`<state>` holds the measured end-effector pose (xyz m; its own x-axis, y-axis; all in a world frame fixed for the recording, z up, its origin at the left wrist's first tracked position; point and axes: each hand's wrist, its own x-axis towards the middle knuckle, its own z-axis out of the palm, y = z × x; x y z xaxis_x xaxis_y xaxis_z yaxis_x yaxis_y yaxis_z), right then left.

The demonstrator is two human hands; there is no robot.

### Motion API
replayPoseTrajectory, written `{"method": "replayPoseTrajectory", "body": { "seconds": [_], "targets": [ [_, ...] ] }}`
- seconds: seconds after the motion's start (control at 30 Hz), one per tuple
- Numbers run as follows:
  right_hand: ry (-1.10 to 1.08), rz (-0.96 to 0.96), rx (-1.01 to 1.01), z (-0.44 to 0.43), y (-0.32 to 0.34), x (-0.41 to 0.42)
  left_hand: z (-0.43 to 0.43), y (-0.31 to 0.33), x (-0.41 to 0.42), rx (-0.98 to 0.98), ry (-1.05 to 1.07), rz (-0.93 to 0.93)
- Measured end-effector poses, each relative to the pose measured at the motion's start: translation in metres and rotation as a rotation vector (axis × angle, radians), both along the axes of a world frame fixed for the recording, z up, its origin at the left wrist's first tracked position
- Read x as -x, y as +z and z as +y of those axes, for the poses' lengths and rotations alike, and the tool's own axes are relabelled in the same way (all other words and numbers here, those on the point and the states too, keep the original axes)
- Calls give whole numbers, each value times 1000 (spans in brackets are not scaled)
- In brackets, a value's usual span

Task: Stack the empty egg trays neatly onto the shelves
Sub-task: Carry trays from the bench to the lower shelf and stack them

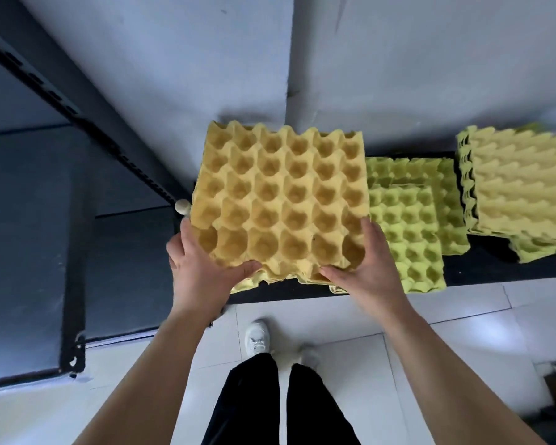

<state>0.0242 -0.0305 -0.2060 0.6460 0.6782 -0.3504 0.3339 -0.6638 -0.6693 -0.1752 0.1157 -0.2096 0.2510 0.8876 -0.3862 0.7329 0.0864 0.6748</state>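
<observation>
Soft, even, cool light; faint shadows. Wide-angle bending at edges. Slight blur on white sneakers; glare on pale floor tiles.

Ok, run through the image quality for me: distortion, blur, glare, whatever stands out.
Head view: wide-angle distortion skews the black shelf post and stretches the tray stack at the right edge. Head view, centre: the held egg tray is sharp and evenly lit, with no glare. Head view, bottom: the white shoe looks soft and the floor tiles washed out.

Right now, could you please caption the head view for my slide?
Left hand and right hand grip a yellow tray over a stack on the shelf, green trays alongside.
</observation>
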Motion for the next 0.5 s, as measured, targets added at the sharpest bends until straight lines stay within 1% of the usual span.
{"method": "replayPoseTrajectory", "body": {
  "seconds": [0.2, 0.37, 0.5],
  "targets": [
    [107, -22, -80, -30, 76, 2, -43, 70, 18, -136, 94, -85],
    [265, -110, -160, -51, 130, 20, -98, 120, 50, -202, 229, -106],
    [391, -167, -204, -59, 164, 48, -136, 149, 88, -243, 347, -158]
  ]
}}
